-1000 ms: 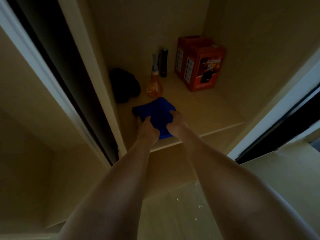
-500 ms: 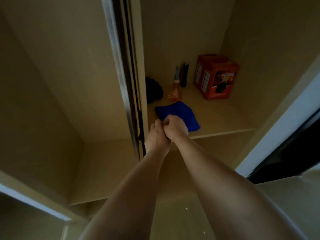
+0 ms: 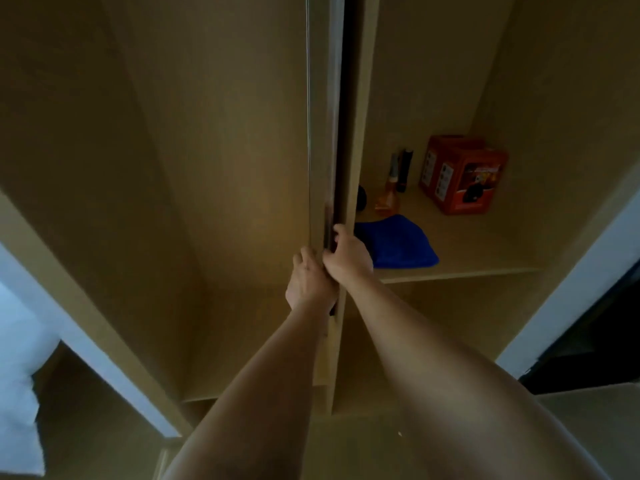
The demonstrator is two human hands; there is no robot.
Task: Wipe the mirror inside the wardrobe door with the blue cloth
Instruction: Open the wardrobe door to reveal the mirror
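Note:
The blue cloth (image 3: 398, 242) lies folded on a wardrobe shelf (image 3: 485, 261), right of my hands and held by neither. My right hand (image 3: 346, 254) curls its fingers round the edge of the wardrobe door (image 3: 330, 133), which I see almost edge-on in the middle of the view. Just below and to the left, my left hand (image 3: 308, 282) grips the same door edge. The door's mirror face is hidden at this angle.
On the shelf behind the cloth stand an orange bottle (image 3: 388, 199), a dark cylinder (image 3: 404, 169), a red box (image 3: 462, 174) and a black object (image 3: 362, 199) partly hidden by the door. A beige wardrobe panel (image 3: 207, 168) fills the left. A dark gap (image 3: 595, 341) shows at right.
Both hands have left the cloth on the shelf and moved left onto the door edge, which they now grip. The view has swung left and the door sits nearer the centre.

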